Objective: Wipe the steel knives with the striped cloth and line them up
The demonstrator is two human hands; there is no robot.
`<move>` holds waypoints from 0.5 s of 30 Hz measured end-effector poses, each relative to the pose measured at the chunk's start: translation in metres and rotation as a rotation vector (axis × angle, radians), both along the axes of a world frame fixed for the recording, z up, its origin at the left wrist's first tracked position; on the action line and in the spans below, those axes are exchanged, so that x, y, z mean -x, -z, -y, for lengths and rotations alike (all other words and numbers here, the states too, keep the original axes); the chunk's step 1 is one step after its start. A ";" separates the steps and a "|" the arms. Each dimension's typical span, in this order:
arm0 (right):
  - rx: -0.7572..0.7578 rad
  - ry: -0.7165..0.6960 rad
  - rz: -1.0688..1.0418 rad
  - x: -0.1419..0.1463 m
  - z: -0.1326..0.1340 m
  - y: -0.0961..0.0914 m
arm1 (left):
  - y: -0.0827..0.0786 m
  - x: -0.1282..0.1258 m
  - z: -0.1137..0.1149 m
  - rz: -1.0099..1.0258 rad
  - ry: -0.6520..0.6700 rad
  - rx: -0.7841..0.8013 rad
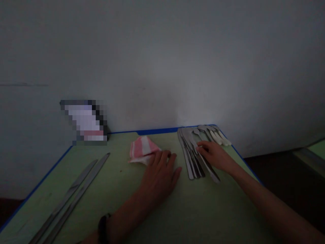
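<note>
My left hand (pixel 158 176) lies flat on the pale green table (pixel 122 189), fingers stretched out, its fingertips touching the near edge of a folded pink-and-white striped cloth (pixel 142 148). My right hand (pixel 215 156) rests on a row of several table knives (pixel 191 156) at the right, fingers curled over one knife's handle. Whether it grips the knife is unclear. Beyond the knives lie several spoons (pixel 210 133) with pale handles.
Two long knives (pixel 73 195) lie side by side near the table's left edge. A blurred-out object (pixel 86 122) stands at the back left against the grey wall. The table has a blue rim (pixel 152 130). A black band sits on my left wrist.
</note>
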State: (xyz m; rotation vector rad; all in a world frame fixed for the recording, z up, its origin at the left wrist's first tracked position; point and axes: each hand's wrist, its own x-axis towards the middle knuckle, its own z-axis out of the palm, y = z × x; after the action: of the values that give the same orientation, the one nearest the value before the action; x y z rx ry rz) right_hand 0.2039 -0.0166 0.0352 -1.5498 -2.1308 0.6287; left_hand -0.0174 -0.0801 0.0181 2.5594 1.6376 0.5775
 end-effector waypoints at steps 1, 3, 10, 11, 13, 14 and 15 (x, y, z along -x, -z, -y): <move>0.006 0.005 -0.024 0.000 0.001 0.001 | -0.001 -0.008 -0.005 0.097 0.038 0.022; 0.022 0.012 -0.077 0.001 0.006 0.003 | -0.003 -0.021 -0.019 0.347 0.062 0.118; 0.054 -0.070 -0.119 0.028 0.033 -0.011 | -0.001 -0.031 -0.063 0.920 -0.100 0.523; 0.068 -0.083 -0.111 0.030 0.036 -0.013 | -0.001 -0.029 -0.067 0.976 -0.091 0.558; 0.070 -0.102 -0.081 0.031 0.039 -0.014 | 0.001 -0.024 -0.073 1.068 -0.082 0.617; 0.047 -0.099 -0.055 0.030 0.041 -0.012 | 0.002 -0.021 -0.076 1.095 -0.091 0.638; 0.007 -0.082 -0.023 0.027 0.042 -0.010 | 0.003 -0.018 -0.080 1.105 -0.110 0.655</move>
State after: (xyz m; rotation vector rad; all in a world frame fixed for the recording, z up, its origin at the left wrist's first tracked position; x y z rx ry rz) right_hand 0.1773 -0.0589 0.0452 -1.4575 -2.1861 0.6789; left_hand 0.0010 -0.0005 0.0149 1.2644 1.2149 0.9884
